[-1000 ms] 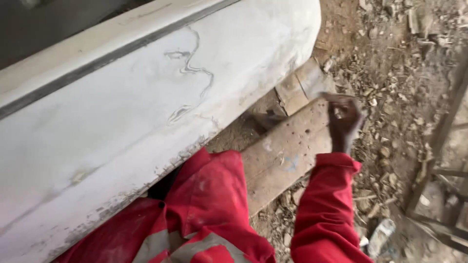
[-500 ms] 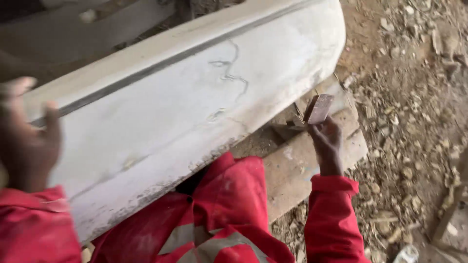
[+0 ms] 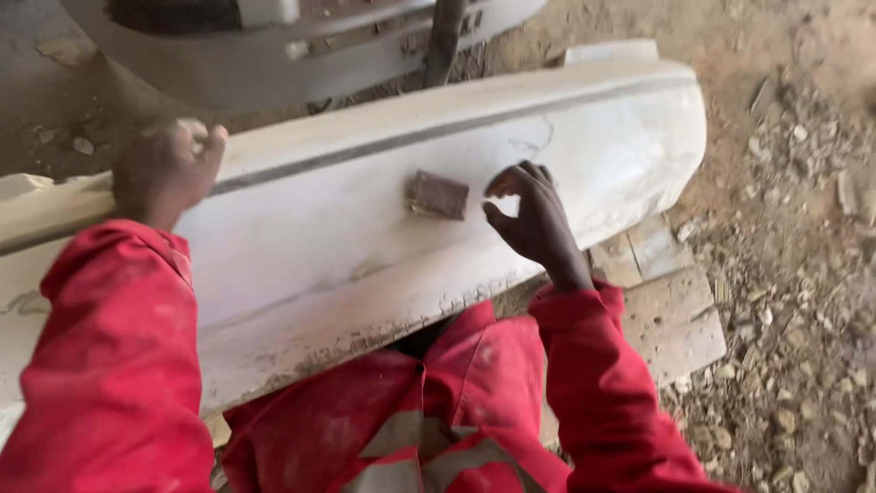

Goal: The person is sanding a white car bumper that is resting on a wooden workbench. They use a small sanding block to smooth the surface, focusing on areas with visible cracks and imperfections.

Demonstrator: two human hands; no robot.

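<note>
Sanding block [image 3: 437,195], small and brown, lies on the white bumper [image 3: 365,246], just beside the open right hand [image 3: 534,219], while the left hand [image 3: 169,169] seemingly grips the bumper's upper edge.

Outdoor car body repair yard, sanded white bumper [image 3: 438,210], dirt ground with rubble [image 3: 794,301], red overalls [image 3: 438,429]
</note>
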